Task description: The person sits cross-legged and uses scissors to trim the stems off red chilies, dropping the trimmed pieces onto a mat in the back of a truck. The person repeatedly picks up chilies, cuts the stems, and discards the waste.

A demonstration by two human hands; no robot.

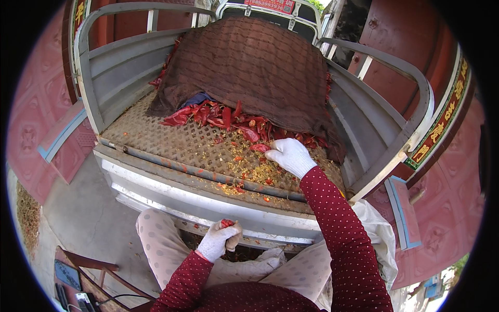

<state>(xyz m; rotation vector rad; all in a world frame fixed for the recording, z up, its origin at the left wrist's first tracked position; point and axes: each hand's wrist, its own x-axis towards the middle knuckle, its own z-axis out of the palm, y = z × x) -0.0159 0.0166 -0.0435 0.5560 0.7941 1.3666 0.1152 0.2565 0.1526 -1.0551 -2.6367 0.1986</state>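
My left hand (221, 238), in a white knit glove, is closed on a red chili pepper (227, 223) above my lap; only a bit of the pepper shows. My right hand (290, 155), gloved the same way, reaches over the truck bed with its thumb and fingers at the end of another red dried chili (260, 148). A heap of red dried chilies (228, 117) spills from under a dark brown cloth (249, 74). Yellow seeds (262, 171) and red scraps lie scattered on the textured metal bed (144, 124).
Grey metal side panels (124, 66) with rails flank the bed, and the lowered tailgate (202, 206) is before my knees. A white woven sack (380, 234) hangs at the right. At the lower left, a wooden chair (91, 260) stands near a phone (67, 274).
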